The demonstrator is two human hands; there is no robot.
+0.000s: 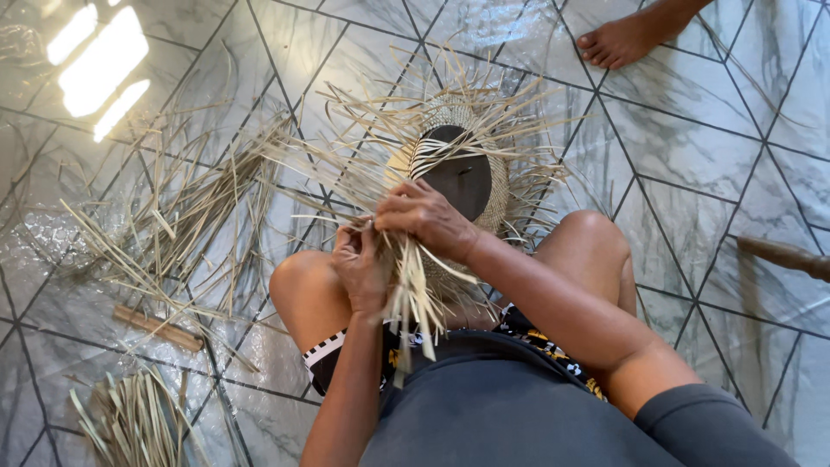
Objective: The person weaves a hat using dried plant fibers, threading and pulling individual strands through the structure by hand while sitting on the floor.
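Straw Weaving Held Between the Knees

Straw strips lie scattered on the tiled floor at left. Left hand pinches strands — fingers closed on them — beside the right hand, gripping the same bunch. Woven hat sits just beyond, over a dark mould.

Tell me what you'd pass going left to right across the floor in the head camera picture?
Bundle of straw strips → small wooden stick → left hand → half-woven straw hat → another person's bare foot → wooden handle.
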